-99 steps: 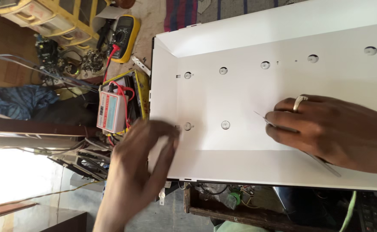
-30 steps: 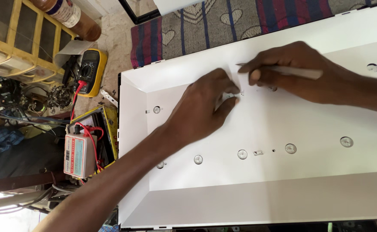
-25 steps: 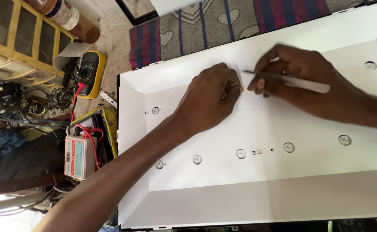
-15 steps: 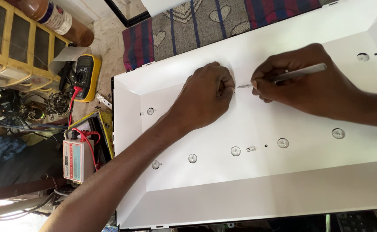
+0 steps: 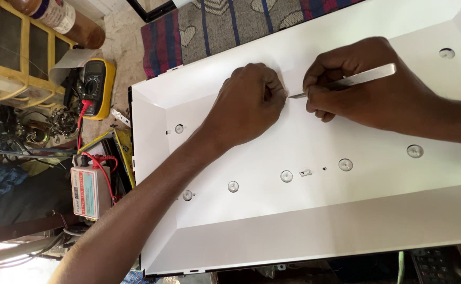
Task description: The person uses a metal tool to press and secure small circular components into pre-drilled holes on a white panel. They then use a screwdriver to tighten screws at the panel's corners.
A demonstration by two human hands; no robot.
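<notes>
A large white reflector panel (image 5: 304, 221) with sloped sides lies flat, dotted with several small round clear lenses (image 5: 286, 176). My left hand (image 5: 249, 102) rests on the panel's upper middle as a closed fist, its fingertips pinched at the sheet; whether anything is in them is hidden. My right hand (image 5: 370, 87) grips metal tweezers (image 5: 346, 80), whose tip points left and nearly touches my left fingertips. A tiny rectangular part (image 5: 306, 172) sits among the lower row of lenses.
Left of the panel stand a yellow multimeter (image 5: 96, 84) and a small white-and-red tester box (image 5: 86, 192) with red leads. A yellow crate (image 5: 15, 58), a brown bottle (image 5: 57, 18) and tangled wires fill the far left. A striped cloth (image 5: 230, 21) lies beyond the panel.
Over the last second both hands stayed close together at the panel's upper middle. The tweezers' tip has drawn in toward my left fingertips. The view has shifted slightly.
</notes>
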